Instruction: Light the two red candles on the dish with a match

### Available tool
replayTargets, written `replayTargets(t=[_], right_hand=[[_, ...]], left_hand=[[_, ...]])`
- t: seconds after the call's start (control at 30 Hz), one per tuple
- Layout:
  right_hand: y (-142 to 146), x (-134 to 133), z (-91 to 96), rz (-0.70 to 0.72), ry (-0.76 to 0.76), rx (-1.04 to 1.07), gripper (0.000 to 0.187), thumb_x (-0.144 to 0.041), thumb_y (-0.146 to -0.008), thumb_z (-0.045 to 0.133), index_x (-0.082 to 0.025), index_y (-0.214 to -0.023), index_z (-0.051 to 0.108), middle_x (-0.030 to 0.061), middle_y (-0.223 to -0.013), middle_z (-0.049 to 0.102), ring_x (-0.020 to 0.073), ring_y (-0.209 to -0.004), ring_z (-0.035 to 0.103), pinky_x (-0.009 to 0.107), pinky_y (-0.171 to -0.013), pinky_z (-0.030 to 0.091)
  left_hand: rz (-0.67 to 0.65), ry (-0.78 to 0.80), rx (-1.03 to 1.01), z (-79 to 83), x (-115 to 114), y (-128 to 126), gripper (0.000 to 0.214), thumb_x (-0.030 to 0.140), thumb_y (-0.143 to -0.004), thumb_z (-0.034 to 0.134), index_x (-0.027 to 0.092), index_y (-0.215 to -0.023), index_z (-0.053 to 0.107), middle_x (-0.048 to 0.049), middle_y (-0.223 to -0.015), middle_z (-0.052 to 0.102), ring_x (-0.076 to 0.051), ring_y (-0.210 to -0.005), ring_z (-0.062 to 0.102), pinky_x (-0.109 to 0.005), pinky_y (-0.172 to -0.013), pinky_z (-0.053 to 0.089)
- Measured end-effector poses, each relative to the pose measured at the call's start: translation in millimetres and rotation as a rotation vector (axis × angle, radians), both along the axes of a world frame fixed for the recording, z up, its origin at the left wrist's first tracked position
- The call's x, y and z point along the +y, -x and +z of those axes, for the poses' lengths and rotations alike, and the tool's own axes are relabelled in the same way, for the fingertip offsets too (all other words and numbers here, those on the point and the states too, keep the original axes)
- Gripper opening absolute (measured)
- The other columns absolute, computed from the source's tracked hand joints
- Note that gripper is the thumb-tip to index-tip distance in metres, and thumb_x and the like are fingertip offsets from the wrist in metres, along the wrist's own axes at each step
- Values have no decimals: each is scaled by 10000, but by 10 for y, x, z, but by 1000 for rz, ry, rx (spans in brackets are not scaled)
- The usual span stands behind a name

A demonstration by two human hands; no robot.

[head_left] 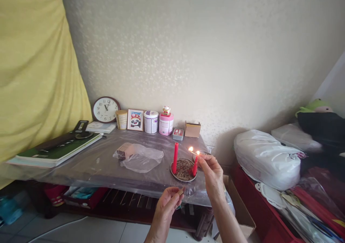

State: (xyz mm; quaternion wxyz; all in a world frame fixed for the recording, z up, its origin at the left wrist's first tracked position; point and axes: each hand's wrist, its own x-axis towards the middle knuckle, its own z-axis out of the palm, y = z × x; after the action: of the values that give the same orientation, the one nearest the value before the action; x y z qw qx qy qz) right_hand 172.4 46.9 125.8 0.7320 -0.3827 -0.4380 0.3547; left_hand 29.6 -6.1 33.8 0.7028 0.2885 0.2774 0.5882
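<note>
Two red candles stand on a round, dark speckled plate [184, 166] near the table's front right: the left candle [175, 158] is tall and shows no flame, the right candle [194, 165] is shorter with a flame at its top. My right hand [211, 169] pinches a burning match [193, 151] beside the right candle; the match's own flame is at its left tip. Lower down, in front of the table edge, my left hand [168, 201] is closed on a small brown matchbox [181, 191], partly hidden by the fingers.
A clear plastic bag [144, 159] with a small carton [125, 151] lies left of the plate. A clock [106, 110], tins [151, 122] and an open cardboard box [192, 129] line the wall. White bags [266, 160] sit at right; a yellow curtain [40, 74] hangs left.
</note>
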Motion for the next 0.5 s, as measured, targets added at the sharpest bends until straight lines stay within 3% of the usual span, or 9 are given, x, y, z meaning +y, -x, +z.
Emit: replayTargets(t=[0.5], right_hand=[[403,213,49,-116,40,-182,231,-395,-690,700,-186,-779,658,3,-732,654,150,-642,578,282,-631,470]], left_hand=[[14,5,-37,-2,5,-21,325,412,-622,806,177,-815,690,-43,-845,734,-170,-839,642,-292,-786,424]])
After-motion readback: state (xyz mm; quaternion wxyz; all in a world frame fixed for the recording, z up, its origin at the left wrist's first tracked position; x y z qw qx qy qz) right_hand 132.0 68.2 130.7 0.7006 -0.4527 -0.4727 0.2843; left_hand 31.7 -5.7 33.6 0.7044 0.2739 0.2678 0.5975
